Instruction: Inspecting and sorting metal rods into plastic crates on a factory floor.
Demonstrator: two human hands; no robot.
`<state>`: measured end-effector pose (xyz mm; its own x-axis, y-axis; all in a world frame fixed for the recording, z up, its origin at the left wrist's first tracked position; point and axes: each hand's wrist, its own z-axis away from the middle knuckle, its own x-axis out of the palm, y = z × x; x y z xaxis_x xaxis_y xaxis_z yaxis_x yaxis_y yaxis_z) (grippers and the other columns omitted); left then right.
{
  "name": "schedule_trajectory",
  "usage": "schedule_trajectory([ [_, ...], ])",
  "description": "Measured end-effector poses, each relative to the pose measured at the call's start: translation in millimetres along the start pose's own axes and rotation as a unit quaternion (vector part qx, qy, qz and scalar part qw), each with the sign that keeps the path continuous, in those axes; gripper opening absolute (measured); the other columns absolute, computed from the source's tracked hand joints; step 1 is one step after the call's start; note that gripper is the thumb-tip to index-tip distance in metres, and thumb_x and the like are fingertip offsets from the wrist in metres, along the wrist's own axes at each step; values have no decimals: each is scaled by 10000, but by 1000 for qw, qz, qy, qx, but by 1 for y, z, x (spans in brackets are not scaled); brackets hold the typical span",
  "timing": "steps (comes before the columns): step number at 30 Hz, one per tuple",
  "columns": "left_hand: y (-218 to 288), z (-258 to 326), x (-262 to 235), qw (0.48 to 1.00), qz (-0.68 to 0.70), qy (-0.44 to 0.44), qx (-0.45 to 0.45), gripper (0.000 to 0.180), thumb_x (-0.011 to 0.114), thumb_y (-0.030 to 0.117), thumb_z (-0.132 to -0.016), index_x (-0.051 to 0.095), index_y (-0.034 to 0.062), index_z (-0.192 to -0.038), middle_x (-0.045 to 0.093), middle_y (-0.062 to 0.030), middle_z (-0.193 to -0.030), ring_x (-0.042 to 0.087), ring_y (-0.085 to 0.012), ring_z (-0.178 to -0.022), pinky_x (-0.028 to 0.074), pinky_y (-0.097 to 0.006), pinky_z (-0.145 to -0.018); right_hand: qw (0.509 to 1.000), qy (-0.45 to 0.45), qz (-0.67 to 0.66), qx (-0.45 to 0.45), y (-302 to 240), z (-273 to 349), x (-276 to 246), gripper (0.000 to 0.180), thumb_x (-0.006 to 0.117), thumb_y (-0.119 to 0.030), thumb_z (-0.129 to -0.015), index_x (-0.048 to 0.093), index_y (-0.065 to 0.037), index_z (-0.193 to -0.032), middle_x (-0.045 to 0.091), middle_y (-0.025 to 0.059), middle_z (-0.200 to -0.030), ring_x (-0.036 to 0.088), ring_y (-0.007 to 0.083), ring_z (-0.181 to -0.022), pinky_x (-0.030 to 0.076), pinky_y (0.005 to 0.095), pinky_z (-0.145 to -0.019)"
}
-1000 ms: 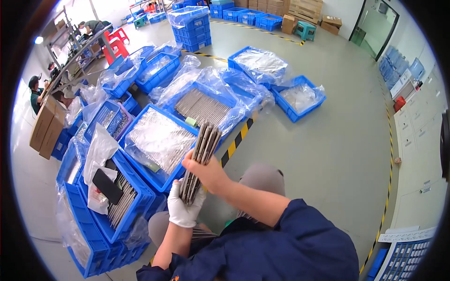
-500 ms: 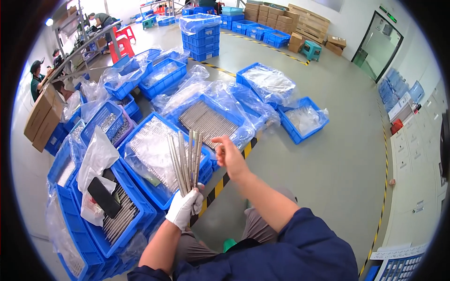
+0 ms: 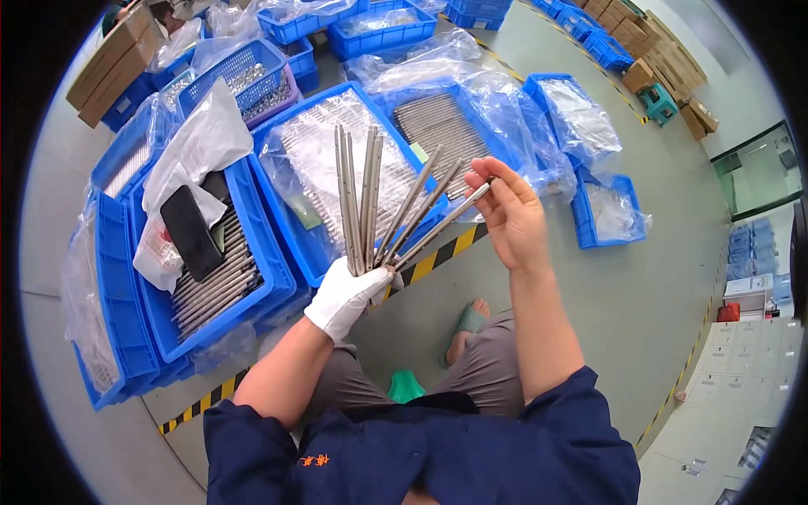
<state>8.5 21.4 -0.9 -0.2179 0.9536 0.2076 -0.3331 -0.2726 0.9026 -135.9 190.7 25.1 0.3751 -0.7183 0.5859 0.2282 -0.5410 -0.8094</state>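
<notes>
My left hand (image 3: 347, 296), in a white glove, is closed round the lower ends of several slim metal rods (image 3: 369, 198), which stand up from the fist in a spread fan. The bare fingers of my right hand (image 3: 512, 215) are pinched at the upper end of the rightmost metal rod (image 3: 444, 225), which leans away from the others. Just beyond the rods, a blue crate (image 3: 273, 172) holds rows of similar rods under clear plastic. To the left, a black phone (image 3: 192, 231) and a white plastic bag (image 3: 202, 156) lie over another crate of rods (image 3: 210, 299).
More rods fill a plastic-lined crate (image 3: 438, 126) farther back. Two blue crates with plastic-wrapped contents (image 3: 610, 210) stand at the right. Yellow-black tape (image 3: 446, 252) runs along the floor. A green stool seat (image 3: 406, 385) shows between my legs. White cabinets (image 3: 707, 404) line the right.
My right hand has come from beside the bundle to pinch one rod's end. The rods have spread from a tight bunch into a wide fan. The view has tilted down.
</notes>
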Motion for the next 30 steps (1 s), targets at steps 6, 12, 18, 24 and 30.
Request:
schedule_trajectory([
  [6, -2, 1, -1, 1000, -15, 7, -4, 178, 558, 200, -749, 598, 36, -693, 460, 9, -512, 411, -64, -453, 314, -206, -424, 993, -21, 108, -41, 6, 11, 10, 239, 428, -53, -862, 501, 29, -1074, 550, 115, -1033, 544, 190, -946, 451, 287, -815],
  [12, -12, 3, 4, 1000, 5, -10, -29, 226, 596, 168, -739, 547, 9, -893, 560, -38, -670, 428, -56, -505, 329, -192, -460, 928, 75, 314, -188, 29, 22, 17, 247, 418, -54, -868, 501, 31, -1084, 550, 108, -1043, 532, 152, -959, 435, 250, -807],
  [18, -7, 4, -1, 999, 39, -29, -16, 188, 573, 227, -758, 589, 46, -707, 456, 22, -504, 401, -51, -435, 298, -202, -403, 945, 2, 310, -99, 2, 25, 12, 272, 413, -8, -852, 494, 19, -1110, 555, 98, -1047, 541, 133, -917, 438, 234, -781],
  [24, 1, 0, -17, 993, 62, -84, -58, 281, 620, 131, -717, 537, -3, -949, 564, -73, -680, 422, -52, -491, 313, -173, -428, 944, -156, 290, 25, -39, 25, -11, 289, 481, 49, -791, 517, 17, -1076, 569, 100, -1001, 547, 137, -905, 448, 241, -775],
  [30, 12, -2, -24, 995, -11, -75, -59, 330, 648, 180, -691, 545, -3, -945, 557, -56, -682, 419, -50, -484, 325, -180, -429, 939, -158, 290, 92, -30, 12, -4, 188, 503, 33, -754, 534, 27, -939, 584, 132, -910, 566, 168, -812, 463, 267, -724],
])
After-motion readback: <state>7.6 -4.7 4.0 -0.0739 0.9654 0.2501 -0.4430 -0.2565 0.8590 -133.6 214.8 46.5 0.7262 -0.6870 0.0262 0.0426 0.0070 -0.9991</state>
